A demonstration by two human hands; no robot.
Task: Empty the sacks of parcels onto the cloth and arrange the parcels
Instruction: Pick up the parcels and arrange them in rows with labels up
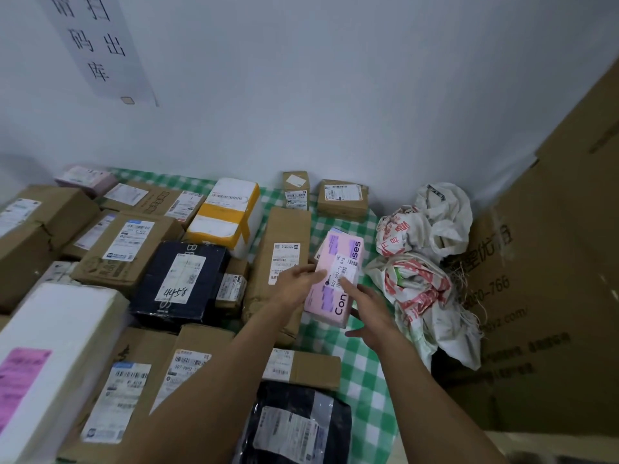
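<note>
over the green checked cloth, between a long brown carton and the crumpled sacks, the left hand pinches the pink parcel by its left edge. the right hand lies spread, forefinger straight on the parcel's label, thumb at its near end.

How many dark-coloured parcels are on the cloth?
2. A navy box sits mid-pile, just left of the long brown carton; a black poly bag lies nearest the camera, at the bottom edge. More could be buried beneath the cartons.
</note>
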